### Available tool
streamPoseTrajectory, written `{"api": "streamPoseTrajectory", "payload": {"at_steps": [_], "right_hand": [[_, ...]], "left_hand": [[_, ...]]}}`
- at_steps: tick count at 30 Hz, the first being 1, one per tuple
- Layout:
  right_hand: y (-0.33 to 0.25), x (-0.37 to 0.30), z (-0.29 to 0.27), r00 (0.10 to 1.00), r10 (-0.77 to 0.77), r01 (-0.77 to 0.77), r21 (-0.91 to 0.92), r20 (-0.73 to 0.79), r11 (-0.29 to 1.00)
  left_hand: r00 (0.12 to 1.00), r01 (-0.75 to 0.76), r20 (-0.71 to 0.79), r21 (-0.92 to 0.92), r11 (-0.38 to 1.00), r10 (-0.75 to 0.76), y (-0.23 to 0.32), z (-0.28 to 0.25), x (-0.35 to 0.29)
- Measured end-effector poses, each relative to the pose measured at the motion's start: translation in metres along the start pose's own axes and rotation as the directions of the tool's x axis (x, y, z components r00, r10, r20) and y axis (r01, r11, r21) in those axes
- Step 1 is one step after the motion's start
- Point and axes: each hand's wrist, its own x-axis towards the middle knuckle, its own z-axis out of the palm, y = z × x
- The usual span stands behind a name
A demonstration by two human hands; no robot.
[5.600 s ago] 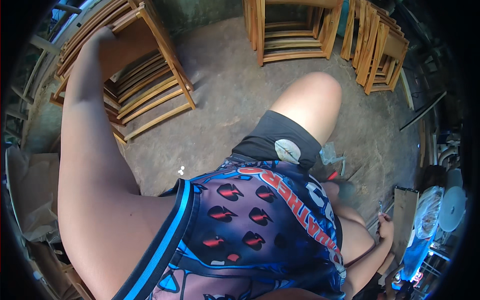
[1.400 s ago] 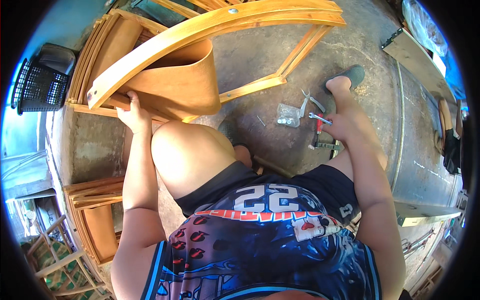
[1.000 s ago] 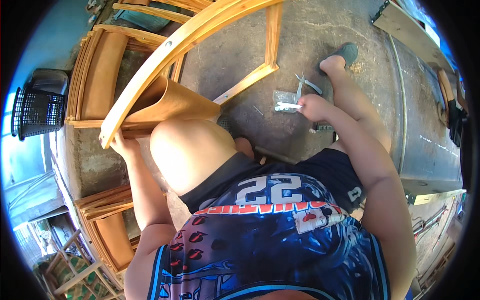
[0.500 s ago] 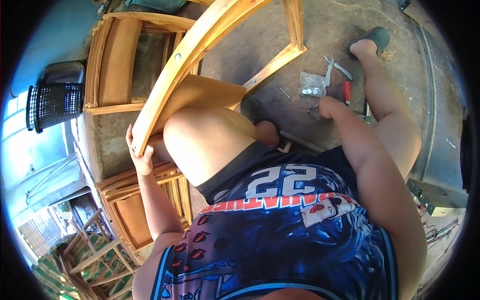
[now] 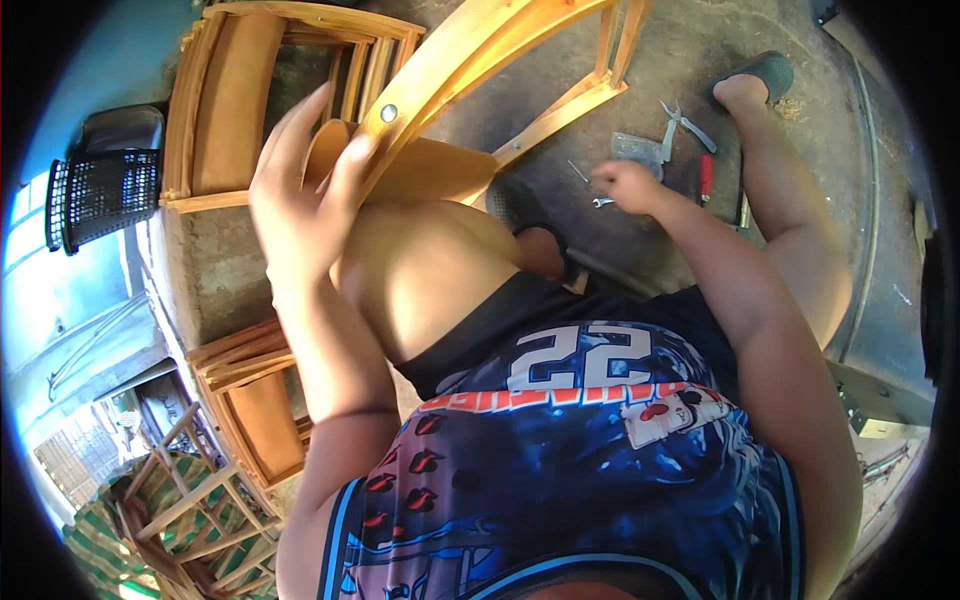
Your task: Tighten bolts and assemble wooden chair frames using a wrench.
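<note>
A curved light-wood frame piece [image 5: 440, 85] with a round metal bolt head leans over my raised thigh, and a brown panel [image 5: 440, 168] sits behind it. My left hand [image 5: 305, 195] is open beside this piece, its fingers spread and slightly blurred; the thumb overlaps the wood's edge. Low over the floor between my legs, my right hand [image 5: 632, 187] has its fingers curled closed. The end of a small metal wrench [image 5: 602, 202] sticks out from under that hand, its shaft hidden by the fingers. A thin metal bolt or pin [image 5: 578, 170] lies just left of it.
Beyond the right hand lie a clear plastic packet [image 5: 636, 149], opened grey-handled pliers [image 5: 682, 128] and a red-handled tool [image 5: 706, 177]. Stacked wooden frames [image 5: 225, 105] stand at the left, with more frames [image 5: 265, 425] below. A black plastic basket [image 5: 105, 195] is farther left.
My left hand has let go of the lower end of the curved wood and risen along it, fingers spreading. My right hand has shifted left over the floor, the wrench end moving with it.
</note>
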Motion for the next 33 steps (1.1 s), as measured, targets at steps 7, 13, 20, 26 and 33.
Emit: {"api": "streamPoseTrajectory", "payload": {"at_steps": [7, 13, 20, 26, 33], "right_hand": [[-0.238, 0.023, -0.045, 0.963, -0.126, -0.197, 0.939, 0.24, 0.281], [-0.264, 0.059, -0.034, 0.935, -0.289, -0.232, 0.971, 0.206, -0.061], [-0.258, 0.078, -0.045, 0.867, -0.443, -0.24, 0.97, 0.229, 0.032], [-0.26, 0.09, -0.012, 0.825, -0.52, -0.321, 0.941, 0.221, -0.108], [-0.258, 0.088, -0.028, 0.859, -0.384, -0.358, 0.933, 0.339, 0.022]], "left_hand": [[0.978, 0.206, 0.072, -0.221, 0.953, -0.195, 0.006, 0.026, 0.004], [0.996, 0.069, 0.071, -0.212, 0.975, -0.055, 0.0, 0.024, 0.0], [0.994, 0.077, 0.095, -0.286, 0.955, -0.052, 0.004, 0.024, 0.006], [0.994, 0.084, 0.092, -0.325, 0.942, -0.057, -0.013, 0.029, -0.007], [0.99, 0.113, 0.123, -0.338, 0.934, -0.075, -0.013, 0.028, -0.005]]}}
